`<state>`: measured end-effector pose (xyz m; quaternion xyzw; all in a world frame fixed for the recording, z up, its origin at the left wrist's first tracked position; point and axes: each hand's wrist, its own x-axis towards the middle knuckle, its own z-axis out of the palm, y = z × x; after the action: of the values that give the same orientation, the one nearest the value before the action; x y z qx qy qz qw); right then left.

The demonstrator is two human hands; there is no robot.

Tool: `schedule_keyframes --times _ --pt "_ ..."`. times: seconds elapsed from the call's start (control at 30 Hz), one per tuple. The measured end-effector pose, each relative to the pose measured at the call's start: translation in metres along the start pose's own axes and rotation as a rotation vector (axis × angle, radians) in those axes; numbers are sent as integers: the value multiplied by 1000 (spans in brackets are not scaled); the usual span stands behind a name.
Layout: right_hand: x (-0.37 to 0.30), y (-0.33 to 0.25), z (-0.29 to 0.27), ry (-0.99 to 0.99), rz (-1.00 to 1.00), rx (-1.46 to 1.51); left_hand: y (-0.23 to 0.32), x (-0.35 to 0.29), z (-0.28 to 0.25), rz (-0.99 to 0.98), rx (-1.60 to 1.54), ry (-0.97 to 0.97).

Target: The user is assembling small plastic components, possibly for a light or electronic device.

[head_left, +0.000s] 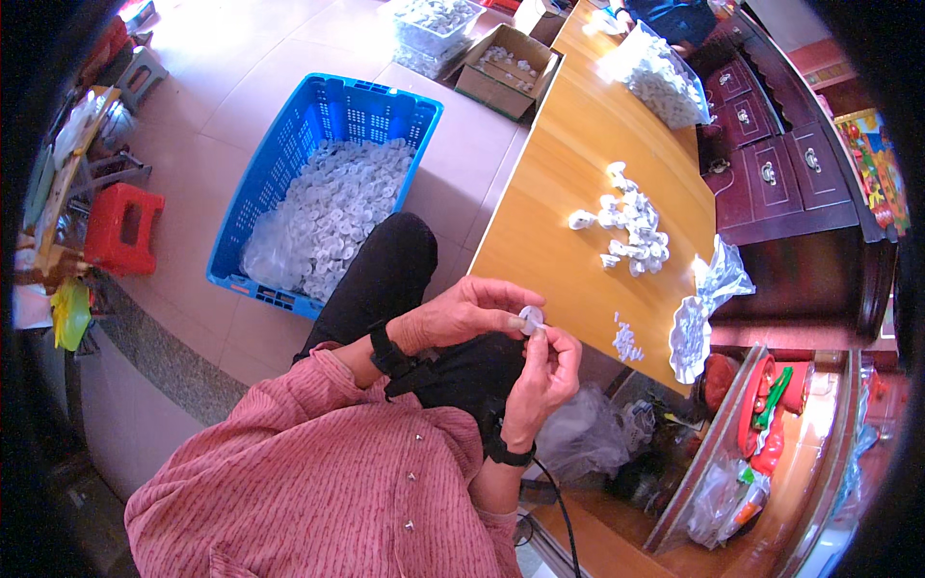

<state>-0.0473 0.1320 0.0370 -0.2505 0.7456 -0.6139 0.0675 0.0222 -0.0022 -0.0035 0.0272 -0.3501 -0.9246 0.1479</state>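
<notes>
A small round white plastic piece (531, 317) is pinched above my lap, close to the wooden table's edge. My left hand (462, 314) grips it from the left between thumb and fingers. From below, my right hand (545, 378) closes its thumb and fingertips at the lower rim of the same piece; anything smaller between those fingertips is hidden. On the table (540, 226), a loose pile of similar white pieces (631, 226) lies beyond my hands. Nearer me is a scatter of tiny white parts (626, 339), beside a white scalloped dish (686, 339).
Left of my knee, a blue crate (227, 246) holds many white pieces. A cardboard box (496, 72) and a clear tub (429, 39) stand on the floor farther off. A bag of white pieces (660, 82) rests at the table's far end, near another person (674, 19). A red stool (123, 229) stands left.
</notes>
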Motion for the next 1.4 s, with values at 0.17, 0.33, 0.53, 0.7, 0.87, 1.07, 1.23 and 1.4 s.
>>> schedule_keyframes --times 0.17,0.33,0.53,0.7,0.87,1.07,1.23,1.4 --pt "-1 -4 0 3 10 19 2 -2 1 -6 -25 -5" --pt "0 -9 0 -17 -137 -116 3 -3 2 5 -53 -9" --pt "2 -13 -1 -19 -328 -329 6 -4 4 5 -31 4" --pt "5 -18 -1 -33 -440 -433 7 -4 3 11 23 3" --pt "5 -20 0 -45 -461 -470 10 -5 4 18 119 -8" --pt "5 -18 1 -34 -513 -516 9 -4 5 56 189 -35" --pt "4 -19 2 -56 -443 -515 14 -6 8 53 241 -19" --pt "5 -19 0 -96 -413 -452 16 -7 6 51 260 2"
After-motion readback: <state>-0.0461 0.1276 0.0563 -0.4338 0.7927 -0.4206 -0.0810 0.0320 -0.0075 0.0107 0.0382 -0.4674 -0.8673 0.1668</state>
